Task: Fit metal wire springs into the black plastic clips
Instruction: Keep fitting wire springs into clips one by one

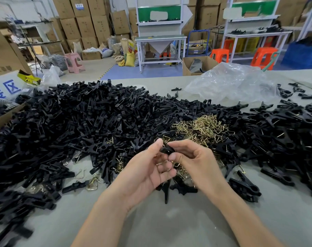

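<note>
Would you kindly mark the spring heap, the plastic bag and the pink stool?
spring heap (pixel 204 127): head view, middle of heap.
plastic bag (pixel 231 82): head view, crumpled middle.
pink stool (pixel 72 55): head view, seat.

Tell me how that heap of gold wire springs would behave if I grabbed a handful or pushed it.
The wire springs look thin, so probably light. Their bent triangular loops lie interlocked, so a handful would likely lift as a tangled clump rather than singly. Pushed, the heap would probably slide across the table together; they seem unlikely to roll.
</note>
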A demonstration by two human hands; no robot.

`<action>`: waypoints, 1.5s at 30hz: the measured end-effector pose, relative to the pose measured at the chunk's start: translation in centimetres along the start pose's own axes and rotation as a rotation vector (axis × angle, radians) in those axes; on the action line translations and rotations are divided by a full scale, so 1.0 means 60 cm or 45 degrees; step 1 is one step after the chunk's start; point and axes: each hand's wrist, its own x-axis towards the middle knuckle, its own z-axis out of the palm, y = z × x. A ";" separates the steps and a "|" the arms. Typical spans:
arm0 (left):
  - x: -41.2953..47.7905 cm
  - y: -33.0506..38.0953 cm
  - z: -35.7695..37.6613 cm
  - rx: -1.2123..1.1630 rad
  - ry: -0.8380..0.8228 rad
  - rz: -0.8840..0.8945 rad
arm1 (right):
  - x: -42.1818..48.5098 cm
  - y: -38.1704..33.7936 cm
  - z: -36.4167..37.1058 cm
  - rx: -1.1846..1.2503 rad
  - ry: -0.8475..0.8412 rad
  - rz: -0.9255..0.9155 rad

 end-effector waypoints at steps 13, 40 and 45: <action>-0.012 0.009 -0.021 -0.354 -0.267 -0.230 | 0.000 -0.005 -0.007 0.076 0.004 0.063; -0.009 -0.014 0.000 -0.462 -0.104 -0.160 | 0.006 -0.006 -0.013 0.296 0.058 0.047; -0.005 -0.008 -0.007 -0.544 -0.129 -0.158 | 0.003 -0.014 -0.010 0.241 -0.006 0.072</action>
